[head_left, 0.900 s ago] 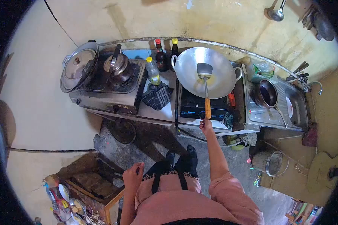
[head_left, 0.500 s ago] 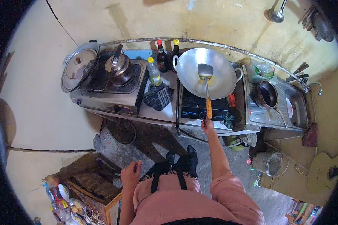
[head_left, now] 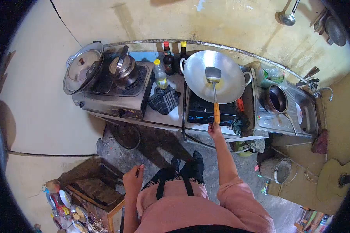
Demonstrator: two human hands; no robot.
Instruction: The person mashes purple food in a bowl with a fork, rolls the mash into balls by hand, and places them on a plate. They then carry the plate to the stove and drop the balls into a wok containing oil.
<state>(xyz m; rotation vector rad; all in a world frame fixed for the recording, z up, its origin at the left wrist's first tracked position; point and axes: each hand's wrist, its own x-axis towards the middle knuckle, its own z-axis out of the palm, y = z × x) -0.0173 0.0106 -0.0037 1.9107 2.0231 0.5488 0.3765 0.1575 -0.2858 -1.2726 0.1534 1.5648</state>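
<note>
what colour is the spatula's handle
The spatula's handle is orange, as the head view shows.

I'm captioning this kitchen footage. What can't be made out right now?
Head view, burner: hidden under the wok.
Head view, anything beneath the knobbed lid: covered by it.
Head view, top of the ladle: cut off by the upper edge.
Head view, whether the right hand touches black stove: too small.

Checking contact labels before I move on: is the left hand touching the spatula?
Apart. The head view shows it plainly: the left hand is well away from the spatula, with floor visible between them.
</note>
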